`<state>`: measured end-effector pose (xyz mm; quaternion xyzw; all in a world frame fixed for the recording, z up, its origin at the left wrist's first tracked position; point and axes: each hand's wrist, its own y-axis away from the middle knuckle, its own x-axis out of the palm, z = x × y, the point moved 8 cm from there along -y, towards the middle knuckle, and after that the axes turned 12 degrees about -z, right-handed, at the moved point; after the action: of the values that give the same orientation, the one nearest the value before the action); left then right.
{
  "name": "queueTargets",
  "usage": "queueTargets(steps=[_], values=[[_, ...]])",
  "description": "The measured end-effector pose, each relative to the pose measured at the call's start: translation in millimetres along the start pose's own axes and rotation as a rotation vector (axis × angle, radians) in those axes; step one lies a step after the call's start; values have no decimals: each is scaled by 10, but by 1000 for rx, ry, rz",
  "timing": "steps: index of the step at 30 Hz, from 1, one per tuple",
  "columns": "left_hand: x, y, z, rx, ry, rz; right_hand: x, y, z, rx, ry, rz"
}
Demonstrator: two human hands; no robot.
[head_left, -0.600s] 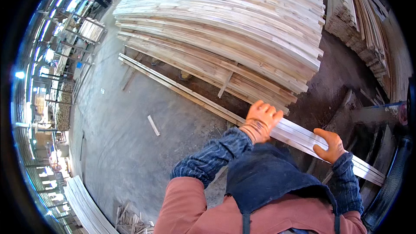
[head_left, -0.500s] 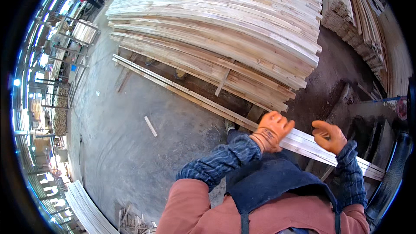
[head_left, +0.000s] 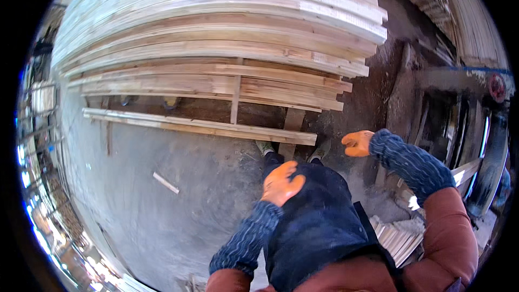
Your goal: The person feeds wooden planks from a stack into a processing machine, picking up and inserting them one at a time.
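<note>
In an orange glove, my left hand [head_left: 282, 184] hovers in front of the dark apron [head_left: 319, 211], its thumb and fingers apart and nothing between them. My right hand [head_left: 358, 144], gloved alike, is held out over the floor to the right, fingers loosely bent and empty. Beyond both hands, a few long narrow wooden strips [head_left: 200, 125] lie low beside a big stack of boards [head_left: 216, 32]; their near right end is closest to my hands. A pale strip [head_left: 466, 172] shows partly behind my right forearm, the rest hidden.
A dark machine frame with a roller [head_left: 489, 165] and a red wheel [head_left: 497, 87] stands at the right. More timber [head_left: 473, 27] is piled at the far right. Slats [head_left: 397, 238] lie low beside my right arm. One short offcut [head_left: 166, 183] is on the concrete floor.
Both hands have come away from the pale strips that lay beneath them, and are now farther apart. The view has turned, bringing the stack nearer level and more slats into sight.
</note>
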<state>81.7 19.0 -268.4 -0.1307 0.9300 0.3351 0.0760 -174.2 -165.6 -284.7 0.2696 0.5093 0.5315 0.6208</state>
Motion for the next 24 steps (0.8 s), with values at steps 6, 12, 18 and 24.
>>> queueTargets(steps=[6,12,18,24], values=[[-388,-559,2280,-829,867,-280,1123,-2008,-1128,201,-562,-464],[-376,-1255,2895,-466,195,-256,1837,-4041,-2205,31,119,-364],[-274,-1502,3482,-612,72,-243,2282,-4881,-2612,230,-1117,-357],[-252,-1474,3781,-722,75,-263,2692,-4788,-2812,327,-721,-502]])
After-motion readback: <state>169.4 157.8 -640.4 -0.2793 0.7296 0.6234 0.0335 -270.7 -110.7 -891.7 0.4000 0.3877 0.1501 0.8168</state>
